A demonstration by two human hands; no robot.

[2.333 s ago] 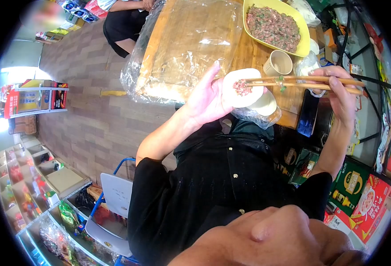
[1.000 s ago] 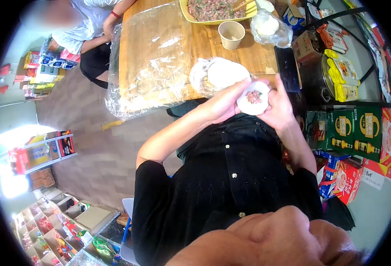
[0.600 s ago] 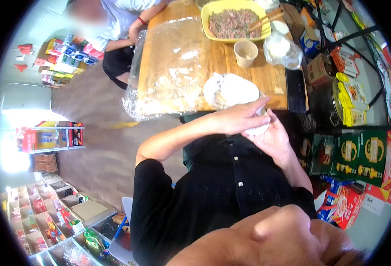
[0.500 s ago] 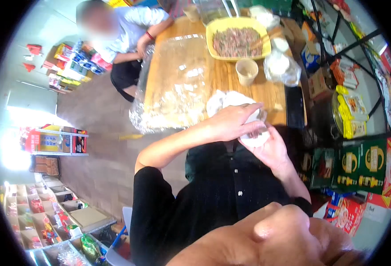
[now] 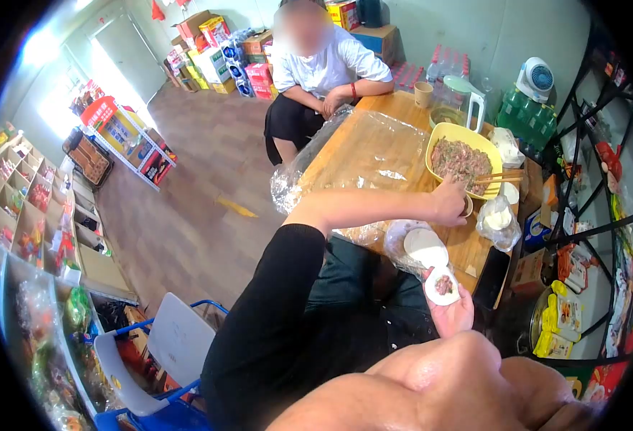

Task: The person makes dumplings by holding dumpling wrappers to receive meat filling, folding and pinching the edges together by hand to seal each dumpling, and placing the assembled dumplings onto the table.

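Note:
My right hand [image 5: 454,310] holds a round white dumpling wrapper [image 5: 433,288] from beneath, with a dab of minced meat filling [image 5: 443,285] in its middle. My left hand [image 5: 450,201] reaches across the table to a paper cup [image 5: 468,207]; its fingertips are hidden at the cup's mouth. Just beyond it stands a yellow bowl [image 5: 437,136] of minced meat [image 5: 462,159], with wooden chopsticks [image 5: 501,175] resting at its right side. More round wrappers [image 5: 425,247] lie on a plastic bag [image 5: 397,237] at the table's near edge.
Clear plastic film [image 5: 374,147] covers the left part of the wooden table [image 5: 410,106]. A bagged white lump [image 5: 498,218] and a dark phone [image 5: 492,276] lie on the right. Another person [image 5: 331,72] sits at the far left. Shelving [image 5: 603,237] stands close on the right.
My left hand has left the wrapper and moved forward to the paper cup. The wrapper in my right hand now shows open with filling on it. The view has turned and tilted up.

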